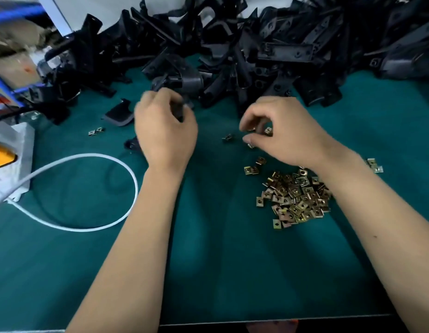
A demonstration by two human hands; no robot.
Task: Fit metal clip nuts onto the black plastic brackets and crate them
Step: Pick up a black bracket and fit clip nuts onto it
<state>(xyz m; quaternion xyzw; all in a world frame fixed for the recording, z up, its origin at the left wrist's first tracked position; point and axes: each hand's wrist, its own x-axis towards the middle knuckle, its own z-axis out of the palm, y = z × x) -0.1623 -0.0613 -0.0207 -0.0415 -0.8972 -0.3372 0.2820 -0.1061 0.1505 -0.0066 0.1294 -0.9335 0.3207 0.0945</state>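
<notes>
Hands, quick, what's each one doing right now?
Left hand: closed on a black bracket.
Right hand: fingers pinching a clip nut.

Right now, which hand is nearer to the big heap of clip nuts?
Right. The right hand is just beyond the heap of clip nuts, its forearm passing over the heap's edge. The left hand is farther off, to the heap's left.
</notes>
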